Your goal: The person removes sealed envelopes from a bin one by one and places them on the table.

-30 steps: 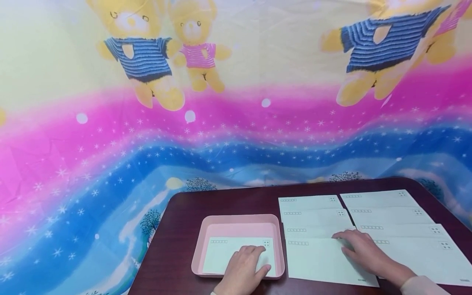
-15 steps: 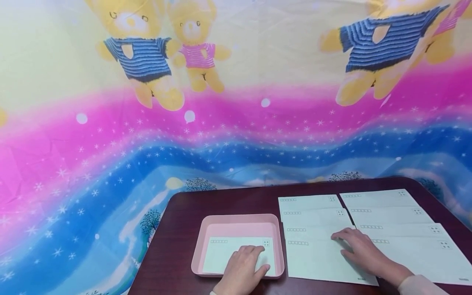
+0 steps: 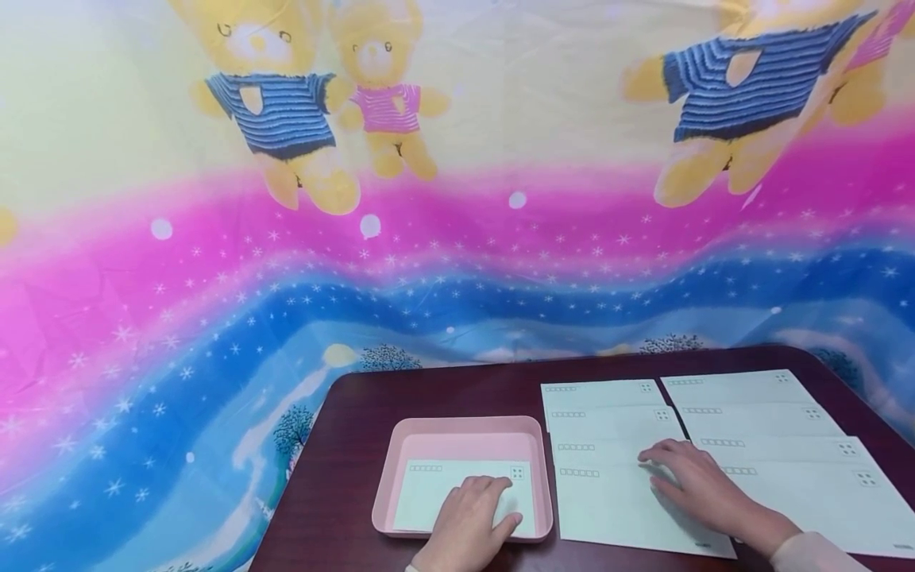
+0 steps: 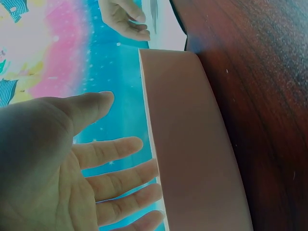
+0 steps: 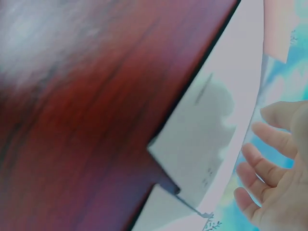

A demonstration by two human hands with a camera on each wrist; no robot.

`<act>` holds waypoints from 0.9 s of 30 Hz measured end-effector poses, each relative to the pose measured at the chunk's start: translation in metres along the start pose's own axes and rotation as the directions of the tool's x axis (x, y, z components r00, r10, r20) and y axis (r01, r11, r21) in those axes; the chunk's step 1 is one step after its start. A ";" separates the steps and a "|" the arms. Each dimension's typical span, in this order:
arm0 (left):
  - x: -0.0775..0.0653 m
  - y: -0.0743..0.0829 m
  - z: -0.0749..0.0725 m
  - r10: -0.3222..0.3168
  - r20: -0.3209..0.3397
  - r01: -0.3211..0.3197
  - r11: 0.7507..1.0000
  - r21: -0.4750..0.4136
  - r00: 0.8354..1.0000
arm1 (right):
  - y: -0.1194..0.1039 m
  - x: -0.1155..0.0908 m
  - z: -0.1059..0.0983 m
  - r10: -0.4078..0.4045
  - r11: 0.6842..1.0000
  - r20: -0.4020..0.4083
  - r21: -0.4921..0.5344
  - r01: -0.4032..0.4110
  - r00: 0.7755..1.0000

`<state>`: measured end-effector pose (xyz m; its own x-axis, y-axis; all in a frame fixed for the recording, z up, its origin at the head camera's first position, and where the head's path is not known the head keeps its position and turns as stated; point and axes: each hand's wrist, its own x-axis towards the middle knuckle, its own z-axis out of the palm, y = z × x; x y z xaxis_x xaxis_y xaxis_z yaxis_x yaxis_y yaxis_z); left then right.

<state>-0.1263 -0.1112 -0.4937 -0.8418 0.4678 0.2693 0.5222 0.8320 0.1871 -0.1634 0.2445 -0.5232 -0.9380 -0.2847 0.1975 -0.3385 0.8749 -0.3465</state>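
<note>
In the head view my left hand (image 3: 468, 520) is over the near side of a pink tray (image 3: 382, 477), above a pale envelope (image 3: 422, 500) that lies inside it. The left wrist view has its fingers (image 4: 108, 151) spread and fairly straight, partly behind the tray's wall (image 4: 192, 144), with nothing gripped. My right hand (image 3: 704, 488) hovers over the front envelope (image 3: 608, 508) of the left column, fingers loosely bent. From the right wrist view, that palm faces the envelope (image 5: 197, 139) across a gap and holds nothing. Whatever lies beneath the left palm is hidden.
Two columns of overlapping envelopes cover the right side of the dark wooden table (image 3: 329, 445); the right column (image 3: 822, 500) reaches toward the table's right edge. Behind the table hangs a cloth (image 3: 457, 238) printed with teddy bears.
My right hand has drifted slightly left over the front envelope, its thumb a little lower. The left hand, tray and envelopes stay where they were.
</note>
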 end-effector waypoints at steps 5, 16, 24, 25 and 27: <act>-0.001 -0.002 -0.003 -0.022 0.011 0.023 1.000 -0.009 1.000 | -0.010 0.002 -0.003 -0.043 0.999 -0.049 0.027 0.044 0.998; -0.006 -0.011 -0.008 -0.068 -0.011 0.068 0.997 -0.039 0.998 | -0.044 0.008 -0.007 -0.077 0.993 -0.098 0.086 0.086 0.992; -0.008 -0.019 -0.012 -0.107 -0.053 0.105 0.994 -0.030 0.993 | -0.062 0.015 -0.005 -0.097 0.990 -0.095 0.098 0.106 0.991; -0.008 -0.020 -0.013 -0.109 -0.058 0.107 0.994 -0.030 0.992 | -0.064 0.016 -0.005 -0.103 0.989 -0.097 0.098 0.112 0.990; -0.009 -0.022 -0.014 -0.113 -0.069 0.111 0.993 -0.026 0.991 | -0.069 0.017 -0.005 -0.110 0.988 -0.092 0.097 0.119 0.990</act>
<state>-0.1289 -0.1381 -0.4870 -0.8839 0.3495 0.3108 0.4289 0.8708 0.2403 -0.1561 0.1816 -0.4911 -0.8844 -0.3419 0.3176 -0.4530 0.7925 -0.4083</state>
